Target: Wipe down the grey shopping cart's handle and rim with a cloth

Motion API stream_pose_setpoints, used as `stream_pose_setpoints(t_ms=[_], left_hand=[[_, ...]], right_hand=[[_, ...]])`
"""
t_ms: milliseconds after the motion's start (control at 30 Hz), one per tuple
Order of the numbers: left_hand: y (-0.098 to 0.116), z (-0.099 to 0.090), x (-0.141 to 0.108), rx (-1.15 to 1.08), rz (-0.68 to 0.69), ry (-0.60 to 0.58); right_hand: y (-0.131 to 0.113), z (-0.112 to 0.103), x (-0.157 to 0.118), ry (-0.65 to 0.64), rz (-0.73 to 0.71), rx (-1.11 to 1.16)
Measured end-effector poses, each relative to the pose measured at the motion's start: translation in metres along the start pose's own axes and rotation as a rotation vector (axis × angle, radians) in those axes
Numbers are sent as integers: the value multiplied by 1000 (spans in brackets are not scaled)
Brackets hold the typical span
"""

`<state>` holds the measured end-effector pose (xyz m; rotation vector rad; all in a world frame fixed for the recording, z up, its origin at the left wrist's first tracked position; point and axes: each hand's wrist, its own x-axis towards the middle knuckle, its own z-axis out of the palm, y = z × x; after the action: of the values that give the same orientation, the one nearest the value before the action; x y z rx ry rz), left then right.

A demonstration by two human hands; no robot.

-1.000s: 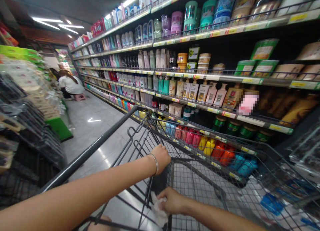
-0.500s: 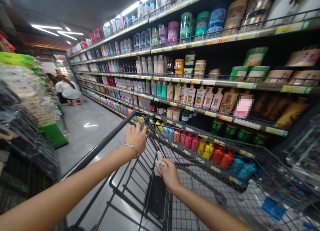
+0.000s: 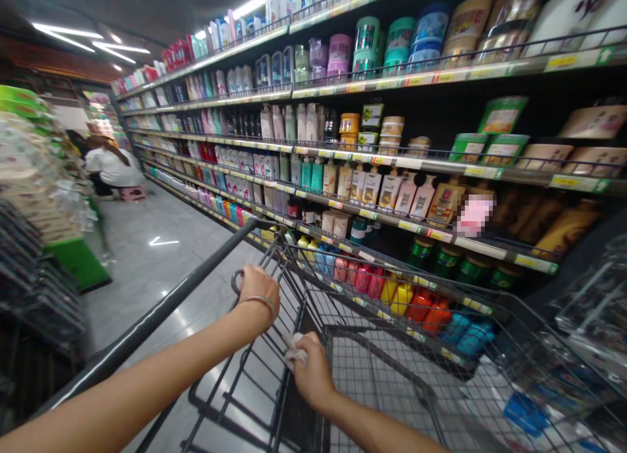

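A black wire shopping cart [image 3: 377, 388] fills the lower part of the view, its long handle bar [image 3: 161, 312] slanting across the left. My left hand [image 3: 259, 293], a bracelet at its wrist, is closed round the upper wires of the cart's rear panel, close by a small dark loop [image 3: 237, 281]. Its fingertips are hidden behind the knuckles. Over the cart, lower and to the right, my right hand [image 3: 313, 368] is closed on a crumpled whitish tissue [image 3: 294, 352].
Long shelves [image 3: 392, 159] of bottles and jars run along the right. Stacked goods on a green base [image 3: 78, 260] line the left side. Down the aisle, a person in a white top [image 3: 112, 162] crouches by a pink stool [image 3: 132, 193]. Blue packages [image 3: 526, 414] lie at lower right.
My left hand has come down and closed its fingers, which were spread over the cart's top wires. My right hand has moved down and left with the tissue. The view has shifted slightly.
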<state>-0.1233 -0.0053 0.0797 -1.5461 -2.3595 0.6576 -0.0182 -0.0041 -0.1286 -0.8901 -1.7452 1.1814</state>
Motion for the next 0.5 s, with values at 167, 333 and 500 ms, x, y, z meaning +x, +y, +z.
stream_pose_setpoints(t_ms=[167,333,500], left_hand=[[0,1,-4,29,32,-7],[1,1,-3,28,32,-5],[3,2,-3,24,18,-4]], right_hand=[[25,-13,13,108,380,-56],[21,-33,76,193,312,-38],[9,-20,115,109,24,-66]])
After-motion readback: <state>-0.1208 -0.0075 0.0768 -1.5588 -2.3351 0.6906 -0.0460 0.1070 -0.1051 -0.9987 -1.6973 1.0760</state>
